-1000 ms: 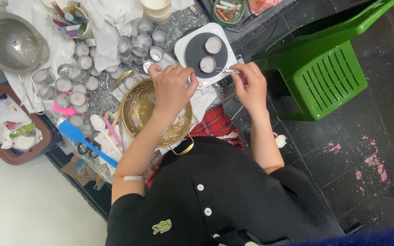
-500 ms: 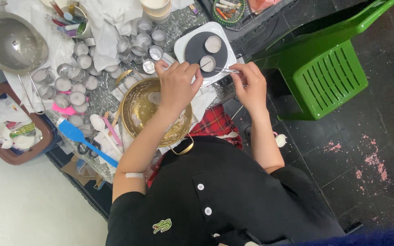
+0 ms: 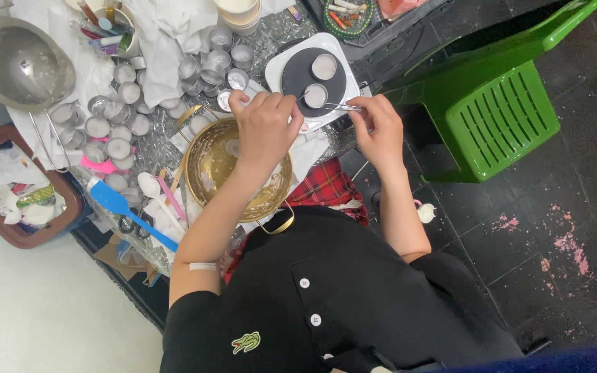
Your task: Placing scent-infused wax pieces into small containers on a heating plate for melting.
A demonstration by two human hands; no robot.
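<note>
The left hand hangs over the 12 o'clock rim of the gold bowl, fingers curled toward the hot plate; whether those fingers pinch anything cannot be told. The right hand sits at 3 o'clock from the left hand, closed in a pinch grip on a pair of metal tweezers. The tweezers point toward 9 o'clock, tips next to the nearer tin cup on the dark round disc of the hot plate. A second tin cup stands at 12 o'clock from the first, on the same disc. The hot plate has a white square housing and lies at 1 o'clock from the gold bowl. A cluster of empty tin cups covers the table at 10 o'clock from the bowl. A blue spatula lies at 8 o'clock from the bowl. A steel bowl sits at the far 10 o'clock corner. A green plastic chair stands at 3 o'clock from the right hand, well apart.
</note>
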